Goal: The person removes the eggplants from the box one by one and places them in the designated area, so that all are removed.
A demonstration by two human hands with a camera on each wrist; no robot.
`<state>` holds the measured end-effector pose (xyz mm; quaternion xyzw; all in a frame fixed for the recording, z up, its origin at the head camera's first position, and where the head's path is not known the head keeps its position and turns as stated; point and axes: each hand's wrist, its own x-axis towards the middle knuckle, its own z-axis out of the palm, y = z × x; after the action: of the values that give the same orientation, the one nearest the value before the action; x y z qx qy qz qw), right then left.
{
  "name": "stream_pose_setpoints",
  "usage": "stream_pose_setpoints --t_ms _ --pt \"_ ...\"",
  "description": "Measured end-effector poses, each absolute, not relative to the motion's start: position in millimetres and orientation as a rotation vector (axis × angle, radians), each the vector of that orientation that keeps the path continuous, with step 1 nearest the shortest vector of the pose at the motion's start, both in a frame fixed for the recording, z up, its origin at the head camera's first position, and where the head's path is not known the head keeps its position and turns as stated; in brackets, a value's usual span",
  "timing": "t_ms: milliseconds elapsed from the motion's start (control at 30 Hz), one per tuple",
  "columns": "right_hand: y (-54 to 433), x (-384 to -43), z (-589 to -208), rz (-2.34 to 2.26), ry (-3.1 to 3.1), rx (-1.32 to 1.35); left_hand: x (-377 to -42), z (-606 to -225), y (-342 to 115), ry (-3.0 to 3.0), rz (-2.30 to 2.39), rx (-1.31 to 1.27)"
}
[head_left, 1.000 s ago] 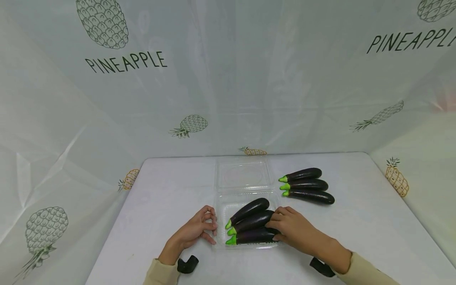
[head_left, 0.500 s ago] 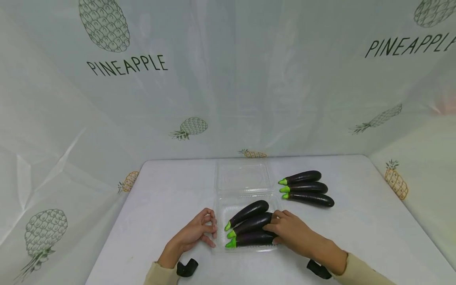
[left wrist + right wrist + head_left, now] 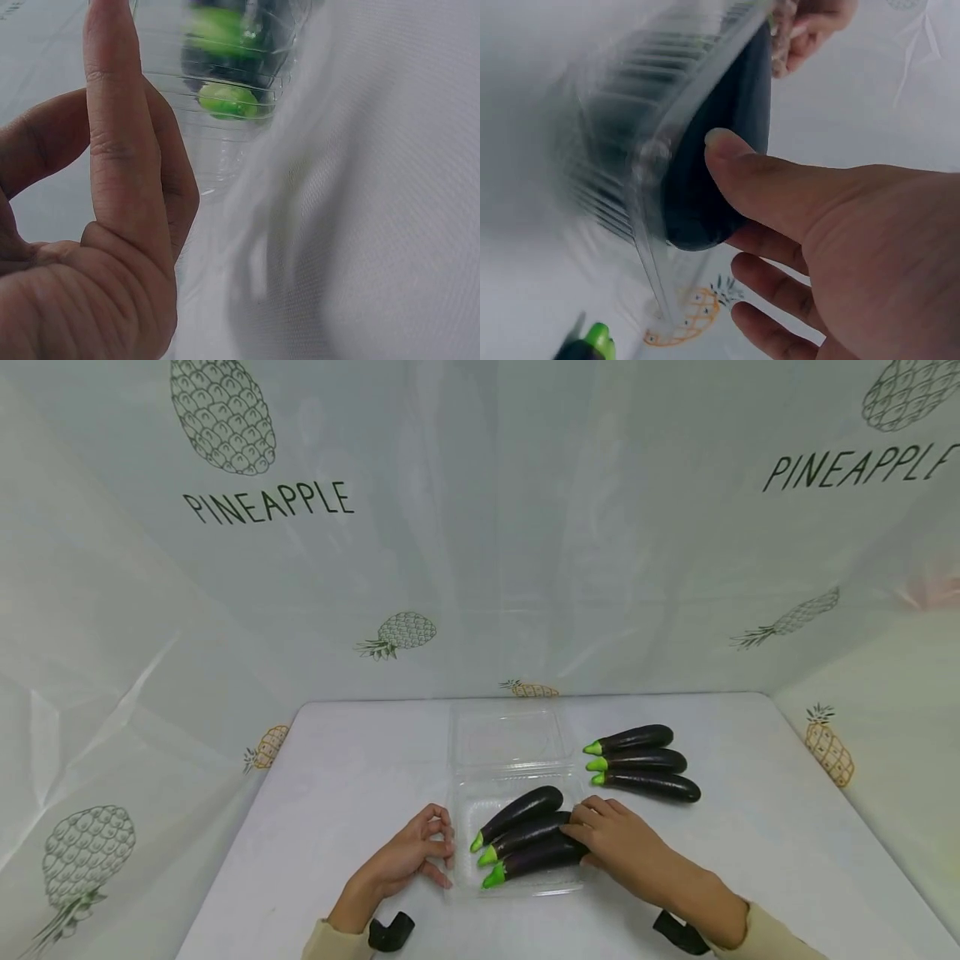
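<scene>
A clear plastic clamshell container (image 3: 463, 881) lies on the table with its lid (image 3: 510, 735) folded back. Three dark eggplants with green stem ends sit in its base: a far one (image 3: 522, 808), a middle one (image 3: 528, 837) and a near one (image 3: 542, 855). My right hand (image 3: 626, 843) pinches the fat end of the near eggplant, thumb on its side in the right wrist view and fingers behind. That end stands at the container's rim. My left hand (image 3: 414, 852) rests beside the container's left wall, fingers loosely bent; whether they touch the wall is hard to tell.
Three more eggplants (image 3: 643, 762) lie side by side on the white table (image 3: 345, 760), right of the lid. Black wrist pieces (image 3: 392, 932) show at both sleeves. A pineapple-print sheet (image 3: 465, 527) hangs behind and at the sides.
The near eggplant has turned slightly, its stem end shifting right and its fat end lifting a little with my right hand. My left hand stays in place. The head view has tilted up slightly.
</scene>
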<state>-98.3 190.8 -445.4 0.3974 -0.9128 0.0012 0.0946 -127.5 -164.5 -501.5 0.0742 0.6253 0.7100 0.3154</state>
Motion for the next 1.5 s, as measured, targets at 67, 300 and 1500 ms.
stream_pose_setpoints --t_ms 67,300,1500 --pt "193.8 -99.0 -442.5 0.019 -2.683 1.156 -127.5 -502.2 -165.0 1.645 1.868 0.201" --pt "215.7 -102.3 -430.5 0.134 -2.604 1.037 -127.0 -502.8 -165.3 1.645 1.874 0.208" --pt "354.4 -107.1 -487.4 0.304 -2.758 0.610 -128.6 -502.5 -164.7 1.661 1.852 0.204"
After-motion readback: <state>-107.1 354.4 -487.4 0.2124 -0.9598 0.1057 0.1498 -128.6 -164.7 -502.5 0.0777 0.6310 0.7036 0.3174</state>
